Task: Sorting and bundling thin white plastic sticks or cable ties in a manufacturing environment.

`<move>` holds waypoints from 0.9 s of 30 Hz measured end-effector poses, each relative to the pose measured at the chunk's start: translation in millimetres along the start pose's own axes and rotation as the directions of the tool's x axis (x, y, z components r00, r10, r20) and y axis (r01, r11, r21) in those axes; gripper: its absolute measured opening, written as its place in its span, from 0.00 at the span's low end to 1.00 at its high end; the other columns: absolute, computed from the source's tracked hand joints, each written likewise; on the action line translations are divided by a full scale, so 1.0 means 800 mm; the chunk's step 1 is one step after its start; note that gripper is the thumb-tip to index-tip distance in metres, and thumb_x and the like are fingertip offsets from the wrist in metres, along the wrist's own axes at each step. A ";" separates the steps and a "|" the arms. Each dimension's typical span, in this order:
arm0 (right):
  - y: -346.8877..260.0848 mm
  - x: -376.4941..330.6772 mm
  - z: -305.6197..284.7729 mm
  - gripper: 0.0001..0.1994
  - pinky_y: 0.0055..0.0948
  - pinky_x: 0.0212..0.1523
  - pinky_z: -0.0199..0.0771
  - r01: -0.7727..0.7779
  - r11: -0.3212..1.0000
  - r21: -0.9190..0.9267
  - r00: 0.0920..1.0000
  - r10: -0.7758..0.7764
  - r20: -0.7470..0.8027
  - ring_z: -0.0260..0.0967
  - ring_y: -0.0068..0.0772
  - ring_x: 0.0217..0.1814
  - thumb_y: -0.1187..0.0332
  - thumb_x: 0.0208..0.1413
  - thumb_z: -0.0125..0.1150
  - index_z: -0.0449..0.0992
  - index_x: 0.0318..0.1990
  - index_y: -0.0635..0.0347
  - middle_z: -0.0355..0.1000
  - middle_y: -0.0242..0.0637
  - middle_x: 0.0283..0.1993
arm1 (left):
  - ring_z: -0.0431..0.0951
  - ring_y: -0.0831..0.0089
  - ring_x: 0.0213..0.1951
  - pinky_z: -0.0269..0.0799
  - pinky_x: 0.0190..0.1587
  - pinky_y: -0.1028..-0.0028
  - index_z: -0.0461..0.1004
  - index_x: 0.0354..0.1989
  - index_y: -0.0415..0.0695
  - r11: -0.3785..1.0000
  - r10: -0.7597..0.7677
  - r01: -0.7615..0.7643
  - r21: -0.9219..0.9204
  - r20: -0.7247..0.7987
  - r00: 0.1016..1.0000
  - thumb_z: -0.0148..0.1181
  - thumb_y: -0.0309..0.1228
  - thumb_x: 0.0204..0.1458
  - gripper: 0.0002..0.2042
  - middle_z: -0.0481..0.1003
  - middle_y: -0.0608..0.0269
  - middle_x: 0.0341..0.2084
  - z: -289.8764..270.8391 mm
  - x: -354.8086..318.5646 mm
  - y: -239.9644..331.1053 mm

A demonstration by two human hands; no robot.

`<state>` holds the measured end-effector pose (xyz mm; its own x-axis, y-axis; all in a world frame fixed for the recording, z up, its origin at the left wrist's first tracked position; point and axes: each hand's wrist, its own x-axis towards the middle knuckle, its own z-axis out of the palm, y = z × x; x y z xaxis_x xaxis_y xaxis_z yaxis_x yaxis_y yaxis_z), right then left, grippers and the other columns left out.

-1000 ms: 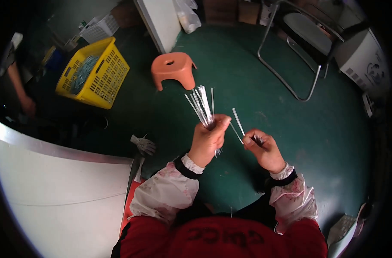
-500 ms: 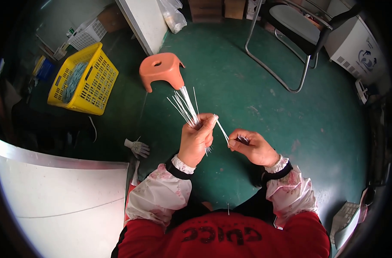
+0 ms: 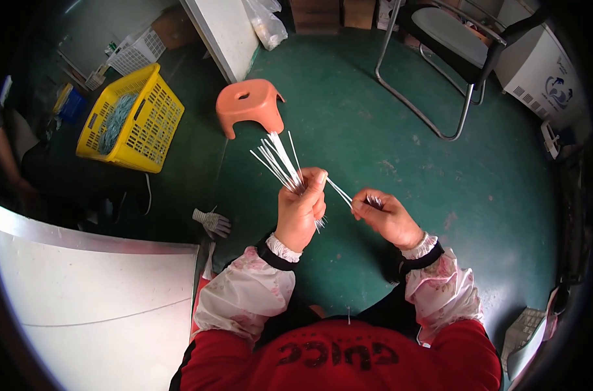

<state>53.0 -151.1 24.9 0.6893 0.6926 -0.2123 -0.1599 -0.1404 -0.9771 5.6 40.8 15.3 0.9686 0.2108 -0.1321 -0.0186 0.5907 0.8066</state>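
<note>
2 bare hands are up in front of the person, over a green floor (image 3: 387, 124). left hand (image 3: 301, 210) is closed in a fist round a bundle of thin white sticks (image 3: 280, 159), gripping them near the lower end, so most of the bundle fans out up and to the left above the knuckles and a short bit pokes out below the fist. right hand (image 3: 384, 215) sits just beside it, fingers curled in and pinched on 1 single white stick (image 3: 340, 193), which slants up-left till its far tip reaches the left hand's fingertips. can't tell if that tip actually touches the bundle or only the fingers. both wrists have floral sleeve covers with black cuffs, red top below.

other stuff around: an orange plastic stool (image 3: 249, 104) on the floor just past the stick tips, a yellow crate (image 3: 137, 124) further left with something bluish in it, a white work glove (image 3: 211, 223) lying on the floor near the left forearm, and a white tabletop (image 3: 81, 306) filling the lower left. a metal-framed chair (image 3: 452, 39) stands at the top right, well apart from the hands.
</note>
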 end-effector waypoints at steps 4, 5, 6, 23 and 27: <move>0.012 0.003 0.007 0.07 0.20 0.37 0.64 0.049 0.998 0.029 0.994 -0.046 -0.102 0.62 0.16 0.35 0.69 0.65 0.52 0.72 0.37 0.61 0.68 0.25 0.31 | 0.50 0.87 0.13 0.45 0.16 0.81 0.72 0.37 0.44 1.000 0.019 -0.020 -0.016 -0.071 0.997 0.56 0.32 0.62 0.05 0.55 0.78 0.15 0.007 0.001 -0.002; 0.017 0.003 0.009 0.06 0.20 0.37 0.64 0.115 0.993 -0.001 0.987 -0.114 -0.110 0.62 0.16 0.34 0.69 0.65 0.52 0.72 0.37 0.61 0.68 0.24 0.31 | 0.50 0.87 0.13 0.45 0.16 0.81 0.72 0.37 0.44 1.000 0.018 -0.019 -0.015 -0.071 0.997 0.56 0.32 0.62 0.05 0.55 0.78 0.15 0.007 0.002 -0.001; 0.018 0.004 0.011 0.06 0.20 0.37 0.64 0.115 0.993 0.001 0.987 -0.114 -0.110 0.62 0.16 0.34 0.69 0.65 0.52 0.72 0.37 0.61 0.68 0.24 0.31 | 0.50 0.87 0.13 0.45 0.16 0.81 0.72 0.37 0.45 0.999 0.012 -0.015 -0.040 -0.066 0.998 0.56 0.32 0.62 0.05 0.55 0.78 0.15 0.005 0.002 0.000; 0.019 0.026 0.023 0.06 0.20 0.32 0.62 0.209 0.978 0.018 0.963 -0.203 -0.175 0.61 0.15 0.31 0.70 0.63 0.56 0.73 0.35 0.62 0.68 0.24 0.29 | 0.56 0.91 0.14 0.47 0.15 0.82 0.80 0.34 0.36 0.957 -0.103 0.126 0.260 -0.098 0.990 0.67 0.35 0.55 0.12 0.63 0.79 0.13 0.006 -0.014 -0.009; 0.031 0.012 0.020 0.06 0.18 0.28 0.54 0.147 0.987 0.061 0.960 -0.128 -0.251 0.54 0.13 0.28 0.75 0.62 0.56 0.71 0.30 0.59 0.61 0.21 0.26 | 0.63 0.89 0.16 0.54 0.18 0.83 0.81 0.29 0.43 0.950 -0.010 0.037 0.311 -0.086 0.996 0.65 0.37 0.55 0.10 0.68 0.77 0.14 0.016 -0.023 -0.024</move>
<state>44.3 -136.6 -0.8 0.8591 0.5052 -0.0824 -0.0995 0.0070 -0.9950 -8.4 15.3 9.5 0.9438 0.2710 -0.1894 0.0950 0.3266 0.9404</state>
